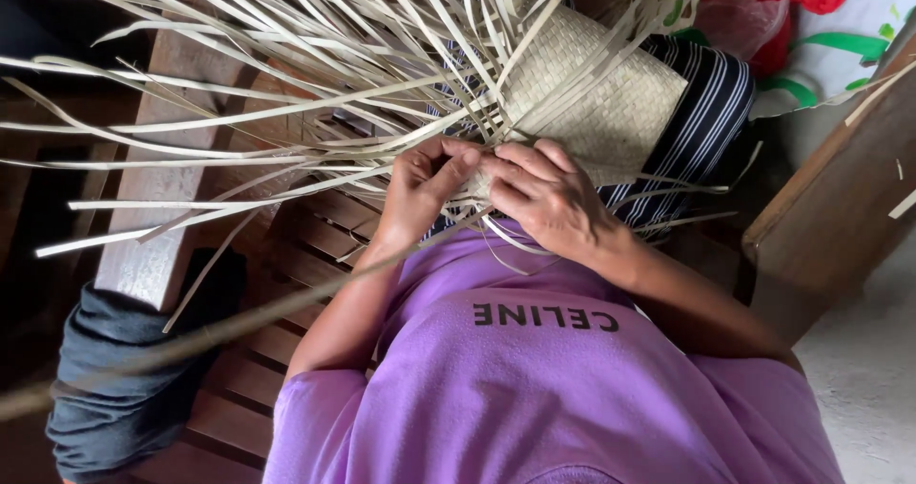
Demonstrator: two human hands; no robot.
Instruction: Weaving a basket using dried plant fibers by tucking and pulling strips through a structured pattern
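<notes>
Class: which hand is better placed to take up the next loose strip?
Probably the left hand: the loose strips fan out on its side, while the right hand presses the woven mat.

The person wears a loose purple T-shirt point(553, 389) with short sleeves that end above the elbows, dark block lettering printed across the chest. Below it, dark clothing with thin pale stripes point(701, 112) covers the lap. Forearms and hands are bare, no rings or watch visible.

Woven mat point(611, 102) on lap, strips point(286, 112) leftward
</notes>
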